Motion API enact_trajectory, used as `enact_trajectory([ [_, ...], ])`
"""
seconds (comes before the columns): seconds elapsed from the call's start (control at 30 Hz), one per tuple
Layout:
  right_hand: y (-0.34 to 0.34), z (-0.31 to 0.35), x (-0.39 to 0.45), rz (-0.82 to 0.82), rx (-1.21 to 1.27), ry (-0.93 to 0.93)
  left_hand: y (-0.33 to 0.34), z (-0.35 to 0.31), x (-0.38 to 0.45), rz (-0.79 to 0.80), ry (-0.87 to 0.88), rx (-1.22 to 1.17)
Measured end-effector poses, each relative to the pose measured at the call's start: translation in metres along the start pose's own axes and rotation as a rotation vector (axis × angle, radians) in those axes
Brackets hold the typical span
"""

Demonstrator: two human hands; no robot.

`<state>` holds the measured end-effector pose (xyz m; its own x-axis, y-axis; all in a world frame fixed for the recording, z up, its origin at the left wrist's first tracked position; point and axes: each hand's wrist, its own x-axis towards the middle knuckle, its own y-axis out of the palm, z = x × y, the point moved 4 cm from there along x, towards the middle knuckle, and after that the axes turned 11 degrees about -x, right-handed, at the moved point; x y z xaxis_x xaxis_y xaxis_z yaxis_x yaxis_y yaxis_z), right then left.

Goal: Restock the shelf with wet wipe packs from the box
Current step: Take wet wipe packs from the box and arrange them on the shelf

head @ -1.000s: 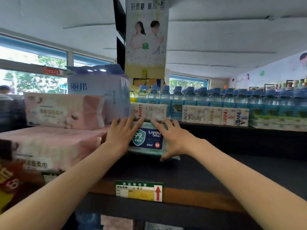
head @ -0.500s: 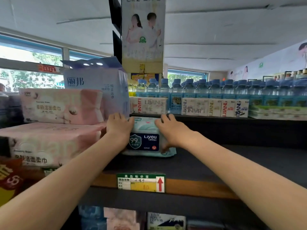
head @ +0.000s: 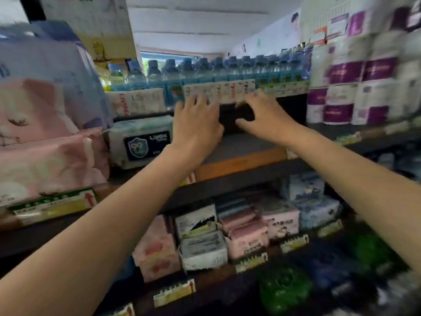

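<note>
Fingers (head: 193,103) of the left hand (head: 196,126) are spread and relaxed, holding nothing, just right of the one wet wipe pack (head: 139,141) standing on the shelf (head: 241,164). The right hand (head: 265,117) hovers beside it, its fingers loosely bent and also empty, above a bare stretch of the shelf. The pack sits against two pink tissue bundles (head: 47,160) on its left. A row of water bottles (head: 216,69) lines the back; the blur prevents an exact count. One price tag (head: 54,205) shows below the bundles.
</note>
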<state>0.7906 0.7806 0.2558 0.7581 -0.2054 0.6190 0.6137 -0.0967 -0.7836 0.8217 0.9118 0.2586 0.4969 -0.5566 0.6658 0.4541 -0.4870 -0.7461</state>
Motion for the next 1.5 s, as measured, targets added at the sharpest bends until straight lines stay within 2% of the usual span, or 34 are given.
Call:
enact_trajectory([
  [0.07,-0.014,-0.038,-0.055,-0.039,-0.007,0.143,0.021,-0.052,-0.019,0.019,0.131,-0.119],
  [0.13,-0.016,-0.077,-0.127,0.030,-0.064,0.299,0.048,-0.114,-0.047,0.110,0.234,-0.245],
  [0.23,-0.011,-0.136,-0.257,0.226,-0.139,0.544,0.087,-0.208,-0.107,0.326,0.356,-0.404],
  [0.37,-0.022,-0.184,-0.436,0.525,-0.097,0.775,0.124,-0.326,-0.211,0.635,0.636,-0.455],
  [0.53,-0.055,-0.214,-0.626,0.695,-0.102,1.079,0.136,-0.457,-0.333,0.815,0.914,-0.456],
  [0.7,-0.100,-0.219,-0.794,0.765,-0.076,1.332,0.135,-0.573,-0.458,1.037,1.102,-0.433],
  [0.83,-0.133,-0.213,-0.904,0.776,-0.060,1.522,0.118,-0.635,-0.552,1.152,1.246,-0.431],
  [0.9,-0.148,-0.214,-0.944,0.689,-0.145,1.618,0.108,-0.658,-0.587,1.182,1.308,-0.450],
  [0.97,-0.160,-0.213,-0.975,0.614,-0.330,1.667,0.104,-0.678,-0.613,1.200,1.330,-0.524],
  [1.07,-0.170,-0.206,-1.002,0.608,-0.497,1.756,0.103,-0.705,-0.638,1.265,1.271,-0.657],
  [1.2,-0.151,-0.215,-1.025,0.712,-0.533,1.758,0.105,-0.731,-0.661,1.375,1.186,-0.686],
  [1.4,-0.114,-0.258,-1.027,0.960,-0.645,1.705,0.137,-0.752,-0.668,1.367,1.182,-0.573],
  [1.5,-0.106,-0.266,-1.026,1.018,-0.680,1.719,0.151,-0.751,-0.667,1.356,1.161,-0.555],
])
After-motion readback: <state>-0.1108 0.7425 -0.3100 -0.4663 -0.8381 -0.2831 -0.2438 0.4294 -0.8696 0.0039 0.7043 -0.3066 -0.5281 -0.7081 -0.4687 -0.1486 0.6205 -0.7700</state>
